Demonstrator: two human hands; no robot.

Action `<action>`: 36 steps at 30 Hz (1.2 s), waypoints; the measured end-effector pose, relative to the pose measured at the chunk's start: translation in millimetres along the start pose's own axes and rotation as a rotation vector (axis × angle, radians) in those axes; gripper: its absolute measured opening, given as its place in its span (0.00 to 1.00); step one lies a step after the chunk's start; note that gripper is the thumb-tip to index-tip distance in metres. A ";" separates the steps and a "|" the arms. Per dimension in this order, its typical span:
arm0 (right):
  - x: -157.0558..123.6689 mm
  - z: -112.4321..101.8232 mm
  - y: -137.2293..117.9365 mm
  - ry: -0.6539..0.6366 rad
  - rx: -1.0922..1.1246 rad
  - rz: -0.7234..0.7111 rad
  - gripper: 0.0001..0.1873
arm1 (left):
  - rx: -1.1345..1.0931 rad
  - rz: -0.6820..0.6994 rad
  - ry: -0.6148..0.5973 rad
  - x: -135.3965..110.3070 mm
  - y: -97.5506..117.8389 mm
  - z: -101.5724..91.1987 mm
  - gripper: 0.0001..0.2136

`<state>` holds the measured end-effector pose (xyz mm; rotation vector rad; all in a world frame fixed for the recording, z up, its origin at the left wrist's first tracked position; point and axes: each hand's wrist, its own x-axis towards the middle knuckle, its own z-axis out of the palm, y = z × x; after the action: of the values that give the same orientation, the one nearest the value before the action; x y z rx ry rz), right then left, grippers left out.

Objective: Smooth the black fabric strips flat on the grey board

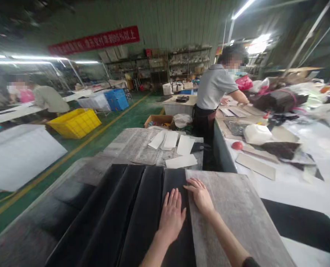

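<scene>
Black strips [145,207]: 4 | left grip [171,218]: flat, thumb apart | right grip [200,196]: thumb apart

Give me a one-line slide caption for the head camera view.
Left hand resting on a black strip, right hand at its right edge, with a co-worker in gray standing beyond.

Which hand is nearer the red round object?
Right. The right hand is at the edge of the rightmost black strip, toward the red object; the left hand, on that strip, is farther.
</scene>
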<state>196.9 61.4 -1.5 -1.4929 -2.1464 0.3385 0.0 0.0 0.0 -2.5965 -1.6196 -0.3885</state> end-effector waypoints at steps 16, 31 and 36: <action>1.3 -5.3 -8.3 0.015 0.013 0.019 0.29 | 0.005 0.005 0.016 0.0 3.5 -4.5 0.25; -0.1 2.4 5.0 0.174 0.135 0.032 0.30 | 0.016 0.031 0.045 -1.7 3.4 -0.3 0.25; -0.5 -2.1 1.1 0.025 0.086 -0.074 0.28 | -0.014 0.002 0.049 -2.3 4.1 -1.9 0.24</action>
<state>199.0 61.2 -0.4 -1.3596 -2.1343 0.3787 2.4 -4.2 1.6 -2.5773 -1.6040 -0.4619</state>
